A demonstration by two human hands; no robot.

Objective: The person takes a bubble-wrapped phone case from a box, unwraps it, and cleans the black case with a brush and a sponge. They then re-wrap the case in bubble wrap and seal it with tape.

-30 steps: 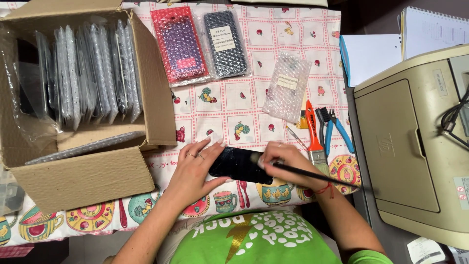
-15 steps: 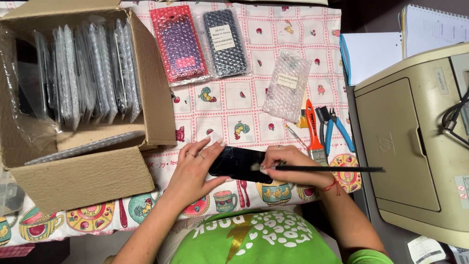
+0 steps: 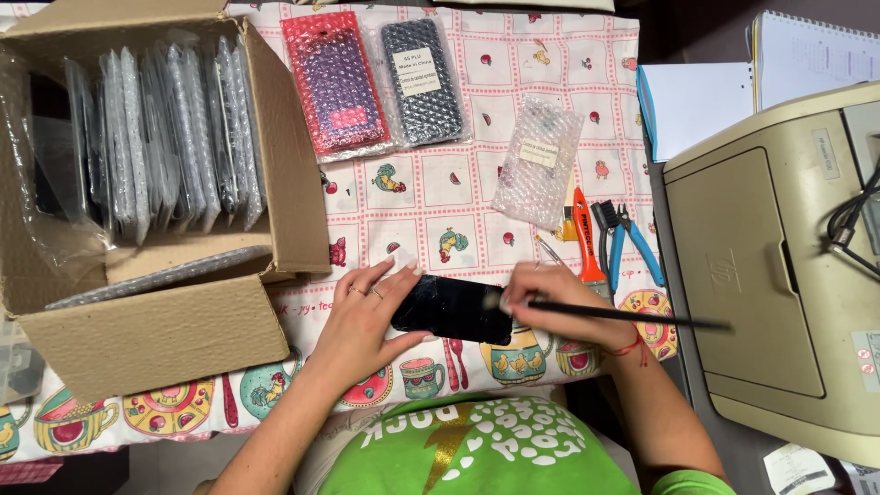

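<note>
— What's in the box [image 3: 156,339] on your left?

— It stands open on the worktop [image 3: 440,211], and a row of bubble-wrapped flat packets [image 3: 165,137] stands upright inside it, packed side by side. One more flat packet lies across the box's near flap.

— And loose on the cloth?

— Far from you, a red wrapped packet [image 3: 332,84] and a dark one [image 3: 422,81] lie side by side. A clear bubble pouch [image 3: 539,160] lies to their right, with an orange-handled tool [image 3: 587,240] and blue pliers [image 3: 631,243] just beyond it. A printer [image 3: 779,275] sits at the right edge.

— Where's the phone?

— The phone [image 3: 454,309] lies flat, near you, at the middle of the worktop, between your hands.

— How are your fingers?

— Your left hand [image 3: 367,321] has its fingers spread fairly wide, resting on the phone's left end and pinning it down. Your right hand [image 3: 561,307] has its fingers curled tight round a thin dark brush [image 3: 632,317], its tip at the phone's right end, its handle pointing right toward the printer.
</note>
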